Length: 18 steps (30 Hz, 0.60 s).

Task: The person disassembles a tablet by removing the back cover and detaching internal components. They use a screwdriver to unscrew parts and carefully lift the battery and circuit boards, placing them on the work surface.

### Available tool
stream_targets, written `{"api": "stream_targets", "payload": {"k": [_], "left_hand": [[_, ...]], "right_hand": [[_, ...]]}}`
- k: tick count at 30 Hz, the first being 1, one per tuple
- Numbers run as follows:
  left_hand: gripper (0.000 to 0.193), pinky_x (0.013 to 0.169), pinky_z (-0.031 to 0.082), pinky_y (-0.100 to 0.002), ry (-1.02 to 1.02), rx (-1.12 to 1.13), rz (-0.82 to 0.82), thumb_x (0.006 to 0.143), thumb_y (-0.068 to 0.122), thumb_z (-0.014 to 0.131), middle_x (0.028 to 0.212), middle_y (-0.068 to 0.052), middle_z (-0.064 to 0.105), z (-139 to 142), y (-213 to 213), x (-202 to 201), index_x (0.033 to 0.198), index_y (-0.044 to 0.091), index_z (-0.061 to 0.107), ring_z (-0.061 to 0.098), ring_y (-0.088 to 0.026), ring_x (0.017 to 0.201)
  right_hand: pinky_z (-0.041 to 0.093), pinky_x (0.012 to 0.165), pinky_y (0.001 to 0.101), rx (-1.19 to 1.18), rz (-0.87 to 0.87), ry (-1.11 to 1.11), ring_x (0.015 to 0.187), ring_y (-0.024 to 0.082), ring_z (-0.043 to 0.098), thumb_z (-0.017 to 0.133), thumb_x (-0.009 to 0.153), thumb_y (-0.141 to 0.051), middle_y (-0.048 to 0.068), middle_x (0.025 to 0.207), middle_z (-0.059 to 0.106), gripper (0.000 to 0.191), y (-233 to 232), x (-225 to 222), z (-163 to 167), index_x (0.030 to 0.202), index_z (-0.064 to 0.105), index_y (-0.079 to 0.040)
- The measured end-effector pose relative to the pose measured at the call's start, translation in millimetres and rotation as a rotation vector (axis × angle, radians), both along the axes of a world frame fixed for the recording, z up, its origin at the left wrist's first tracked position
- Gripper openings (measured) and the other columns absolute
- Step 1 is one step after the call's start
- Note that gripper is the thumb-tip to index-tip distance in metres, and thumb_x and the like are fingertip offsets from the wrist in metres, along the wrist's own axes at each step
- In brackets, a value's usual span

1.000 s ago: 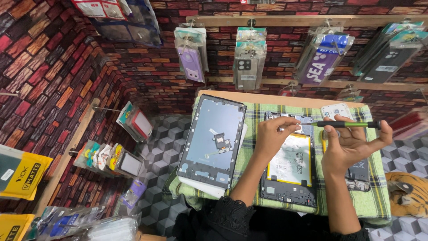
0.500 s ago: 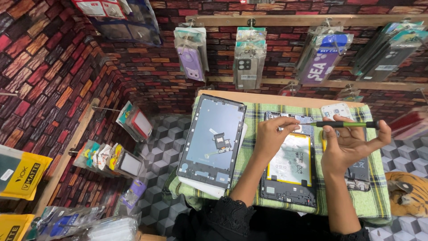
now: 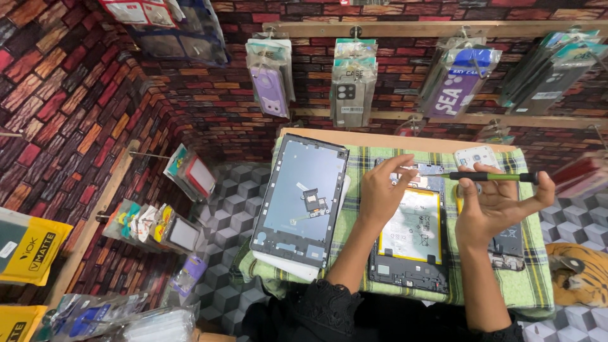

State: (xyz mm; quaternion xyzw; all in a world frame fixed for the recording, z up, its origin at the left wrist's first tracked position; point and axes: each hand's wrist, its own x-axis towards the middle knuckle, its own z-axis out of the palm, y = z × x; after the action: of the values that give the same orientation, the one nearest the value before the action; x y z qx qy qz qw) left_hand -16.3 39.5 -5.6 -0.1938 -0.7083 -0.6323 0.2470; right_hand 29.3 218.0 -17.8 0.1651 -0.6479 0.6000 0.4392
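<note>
An opened tablet body (image 3: 411,250) with a pale battery lies on a green checked cloth (image 3: 529,285). My left hand (image 3: 382,190) rests on its upper left part, fingertips pinching near the top edge. My right hand (image 3: 497,202) hovers palm-up over the tablet's right side and holds a green and black screwdriver (image 3: 494,177) lying level across the fingers. A removed tablet back frame (image 3: 303,199) lies inside-up to the left on the same cloth.
The cloth covers a small wooden table (image 3: 342,136) against a brick-pattern wall. Packaged phone cases (image 3: 348,82) hang on wooden rails above. More packaged cases (image 3: 158,228) hang on the left wall. A small white part (image 3: 476,157) lies at the cloth's far right.
My right hand has shifted slightly with the screwdriver, and the left fingers have moved a little at the tablet's top edge. Nothing else moved.
</note>
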Motion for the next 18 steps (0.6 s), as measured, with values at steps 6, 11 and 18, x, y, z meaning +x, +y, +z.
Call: {"api": "stream_targets", "payload": {"k": [6, 11, 18], "left_hand": [[0.016, 0.092, 0.053, -0.041, -0.027, -0.253, 0.249, 0.098, 0.015, 0.068, 0.112, -0.011, 0.073, -6.0, -2.6, -2.1, 0.109, 0.004, 0.073, 0.066, -0.03, 0.105], [0.015, 0.093, 0.053, -0.039, -0.03, -0.337, 0.228, 0.093, 0.014, 0.07, 0.116, -0.006, 0.068, -8.8, -0.7, -0.6, 0.104, 0.005, 0.075, 0.059, -0.028, 0.11], [0.014, 0.091, 0.053, -0.039, -0.043, -0.375, 0.23, 0.095, 0.014, 0.069, 0.116, -0.006, 0.069, -8.7, -0.5, -1.4, 0.103, 0.005, 0.075, 0.06, -0.027, 0.108]], "right_hand": [[0.057, 0.095, 0.0297, 0.005, -0.046, -0.032, 0.113, 0.02, 0.064, 0.064, 0.112, 0.025, 0.018, 0.124, 0.059, 0.087, -2.8, -10.6, 15.1, 0.16, 0.012, -0.026], [0.058, 0.1, 0.0323, 0.155, -0.045, -0.037, 0.121, 0.025, 0.065, 0.07, 0.109, 0.027, 0.02, 0.125, 0.059, 0.087, -0.6, -28.9, 41.0, 0.158, 0.016, -0.02], [0.063, 0.099, 0.0331, 0.328, -0.096, -0.095, 0.122, 0.026, 0.07, 0.073, 0.103, 0.022, 0.019, 0.119, 0.063, 0.078, 0.9, -35.6, 58.0, 0.153, 0.023, -0.011]]}}
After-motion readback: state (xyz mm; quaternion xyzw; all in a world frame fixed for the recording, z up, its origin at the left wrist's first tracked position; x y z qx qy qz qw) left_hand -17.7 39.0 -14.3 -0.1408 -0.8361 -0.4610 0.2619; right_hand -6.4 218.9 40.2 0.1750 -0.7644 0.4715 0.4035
